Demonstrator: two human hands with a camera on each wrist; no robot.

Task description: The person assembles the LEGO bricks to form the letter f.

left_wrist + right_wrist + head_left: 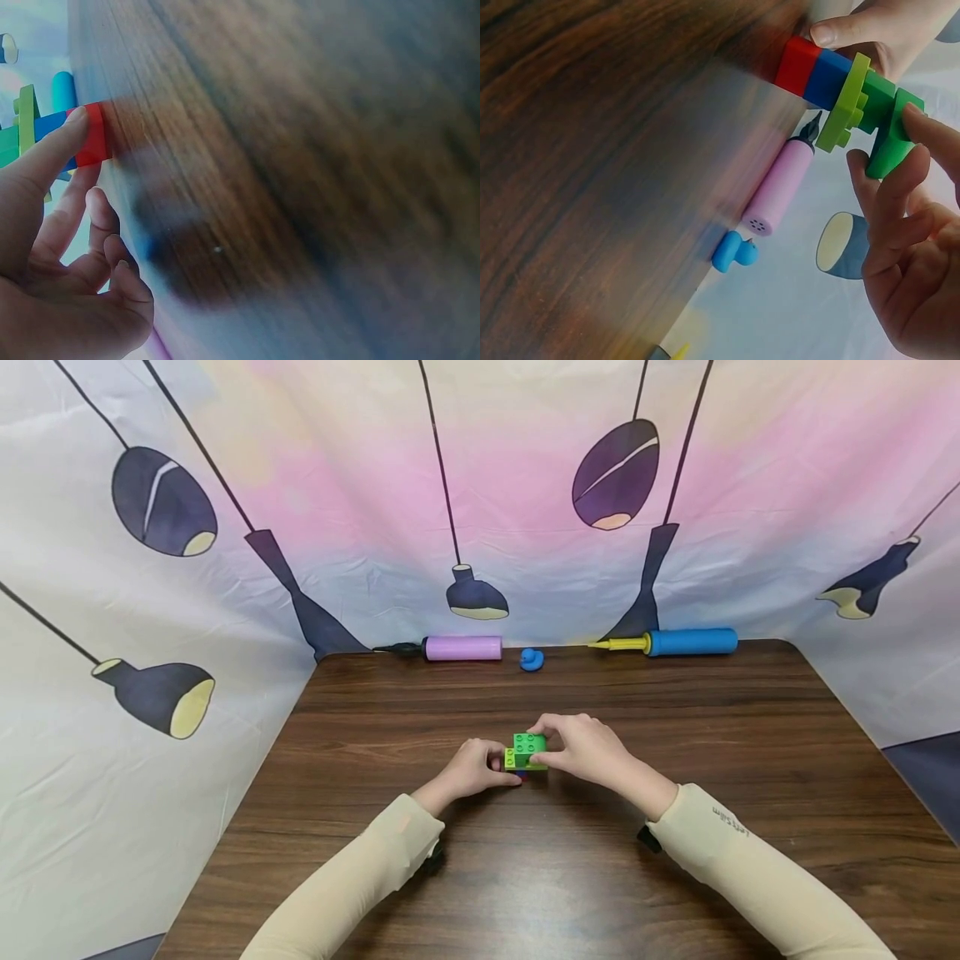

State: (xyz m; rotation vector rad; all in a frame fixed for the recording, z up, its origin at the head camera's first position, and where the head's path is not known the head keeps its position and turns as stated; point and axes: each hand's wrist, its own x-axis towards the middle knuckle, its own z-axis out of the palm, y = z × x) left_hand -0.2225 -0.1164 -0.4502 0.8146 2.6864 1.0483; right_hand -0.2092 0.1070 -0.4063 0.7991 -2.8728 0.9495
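Observation:
A small tower of toy building bricks stands on the table between the two hands. From the bottom it has a red brick point(797, 66), a blue brick point(828, 79), a lime-green plate point(844, 109) with studs, a green brick point(877, 103) and a top green brick point(890, 146). My left hand point(468, 768) pinches the tower low down, its thumb on the red brick in the left wrist view. From the other side, my right hand point(592, 750) holds the top green brick between thumb and fingers.
Along the table's back edge lie a purple balloon pump point(463, 648), a blue toy duck point(532, 660) and a blue pump point(692, 642) with a yellow nozzle. A cloth backdrop point(360, 527) printed with lamps hangs behind the wooden table point(360, 702).

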